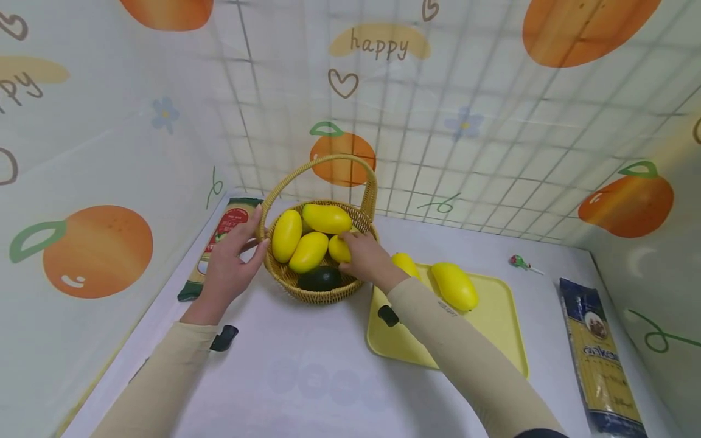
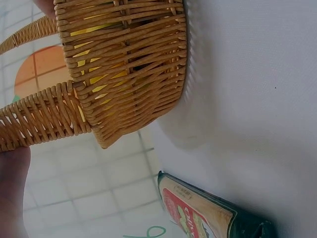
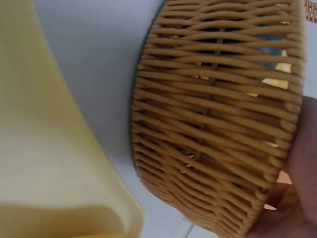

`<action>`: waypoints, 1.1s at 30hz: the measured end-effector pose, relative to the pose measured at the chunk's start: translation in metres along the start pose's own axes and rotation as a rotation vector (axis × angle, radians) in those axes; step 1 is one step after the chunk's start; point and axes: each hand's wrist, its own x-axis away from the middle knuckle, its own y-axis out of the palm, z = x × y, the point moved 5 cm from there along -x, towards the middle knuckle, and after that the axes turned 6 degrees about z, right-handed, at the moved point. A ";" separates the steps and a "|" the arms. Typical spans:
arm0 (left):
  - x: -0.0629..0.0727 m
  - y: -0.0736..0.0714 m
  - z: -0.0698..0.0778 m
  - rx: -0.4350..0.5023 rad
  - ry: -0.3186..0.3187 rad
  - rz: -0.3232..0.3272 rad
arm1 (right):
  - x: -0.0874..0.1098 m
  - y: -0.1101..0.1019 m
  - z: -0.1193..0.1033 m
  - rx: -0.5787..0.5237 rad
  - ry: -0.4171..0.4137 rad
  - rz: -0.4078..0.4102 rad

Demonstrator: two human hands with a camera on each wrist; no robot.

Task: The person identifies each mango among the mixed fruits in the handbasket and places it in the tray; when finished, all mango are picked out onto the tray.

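A round wicker basket (image 1: 290, 289) with a tall arched handle (image 1: 328, 159) holds several yellow mangoes (image 1: 309, 252) and a dark green avocado (image 1: 320, 278). My left hand (image 1: 232, 261) grips the basket where the handle meets its left side; the left wrist view shows the thumb (image 2: 12, 183) against the handle. Reaching over the right rim, my right hand (image 1: 366, 258) has its fingers around a yellow mango (image 1: 338, 249) inside. The right wrist view shows the woven wall (image 3: 218, 109) with part of that hand (image 3: 297, 198) at the rim; its fingertips are hidden there.
Right of the basket lies a yellow tray (image 1: 495, 322) bearing a mango (image 1: 456, 286) and another partly hidden mango (image 1: 406, 264). A green-and-red packet (image 1: 219, 243) lies at the left. A lollipop (image 1: 520, 263) and a pasta packet (image 1: 599, 359) are at the right.
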 end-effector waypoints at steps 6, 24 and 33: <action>0.000 0.000 0.000 -0.003 -0.006 0.001 | 0.005 -0.005 0.002 -0.014 -0.035 0.038; 0.001 0.001 -0.001 -0.013 -0.004 0.010 | 0.031 -0.026 0.007 -0.177 -0.127 0.176; 0.002 0.002 -0.001 -0.020 -0.006 0.010 | 0.059 -0.042 0.016 -0.272 -0.155 0.271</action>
